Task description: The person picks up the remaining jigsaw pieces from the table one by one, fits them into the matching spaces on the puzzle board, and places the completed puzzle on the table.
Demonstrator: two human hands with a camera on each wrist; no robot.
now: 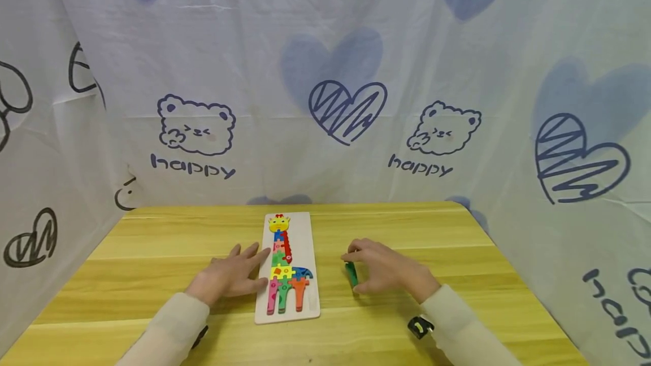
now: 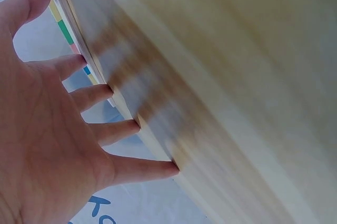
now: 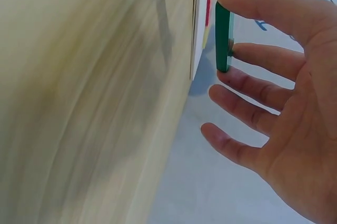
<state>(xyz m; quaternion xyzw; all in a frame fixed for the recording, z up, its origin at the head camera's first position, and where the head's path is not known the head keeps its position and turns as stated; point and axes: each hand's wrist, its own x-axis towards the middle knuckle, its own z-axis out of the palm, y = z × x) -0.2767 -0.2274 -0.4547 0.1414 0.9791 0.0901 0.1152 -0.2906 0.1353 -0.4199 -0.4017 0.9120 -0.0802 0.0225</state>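
A white puzzle board (image 1: pixel 305 242) lies on the table, bearing a colourful giraffe (image 1: pixel 283 271) made of interlocking pieces. Its yellow head is at the far end; pink, green and orange legs are at the near end. My left hand (image 1: pixel 229 273) spreads its fingers at the board's left edge, with thumb and index fingertips right at the rim. To the right of the board, my right hand (image 1: pixel 382 267) pinches a green puzzle piece (image 3: pixel 222 37) by its ends between thumb and fingers. In the right wrist view, this piece is held above the tabletop, and the ring and little fingers extend free.
The wooden table (image 1: pixel 168 236) has striped yellow grain. A white cloth (image 1: pixel 264 72) printed with hearts and bears hangs behind it and along both sides. Dark wrist straps (image 1: pixel 420 327) show beneath the pale sleeves.
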